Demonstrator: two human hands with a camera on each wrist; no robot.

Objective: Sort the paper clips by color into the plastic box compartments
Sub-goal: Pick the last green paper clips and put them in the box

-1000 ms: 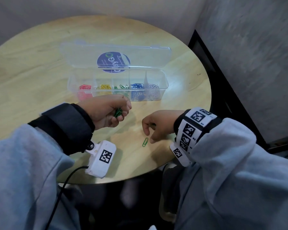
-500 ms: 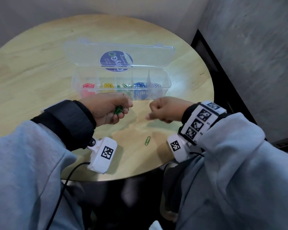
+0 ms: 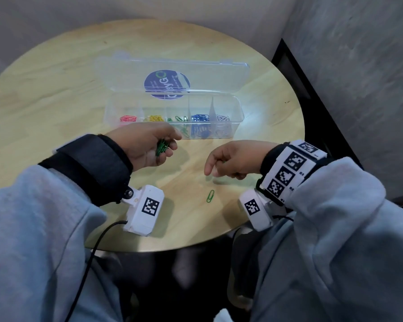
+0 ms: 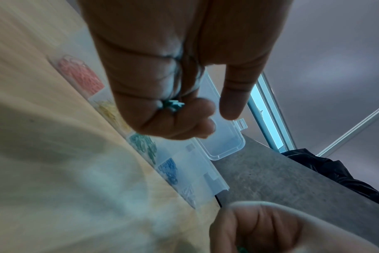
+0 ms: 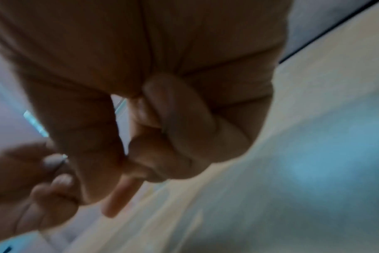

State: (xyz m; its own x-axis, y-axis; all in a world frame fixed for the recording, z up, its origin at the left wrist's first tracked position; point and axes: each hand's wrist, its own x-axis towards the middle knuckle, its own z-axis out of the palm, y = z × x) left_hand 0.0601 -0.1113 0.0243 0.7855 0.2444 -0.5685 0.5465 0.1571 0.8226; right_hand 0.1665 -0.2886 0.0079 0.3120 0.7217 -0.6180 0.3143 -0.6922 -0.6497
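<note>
A clear plastic box (image 3: 239, 123) stands open on the round table, its compartments holding red (image 3: 127, 118), yellow (image 3: 155, 118), green (image 3: 178, 119), blue (image 3: 199, 118) and silver clips (image 3: 222, 118) from left to right. Just in front of it my left hand (image 3: 147, 147) grips a bunch of green paper clips (image 3: 161, 148) in curled fingers (image 4: 184, 118). My right hand (image 3: 233, 162) hovers to the right, most fingers curled into the palm (image 5: 180, 119), index pointing down. No clip shows in it. One loose green clip (image 3: 210, 196) lies on the table below it.
The box lid (image 3: 172, 73), with a round blue sticker, lies flat behind the compartments. The wooden table (image 3: 44, 101) ends close to my body, and a grey wall and dark gap run along its right side. White tagged camera units hang under both wrists.
My right hand rose from beside the loose clip toward my left hand, then drew back down and right. The loose clip stayed put. My left hand kept its bunch.
</note>
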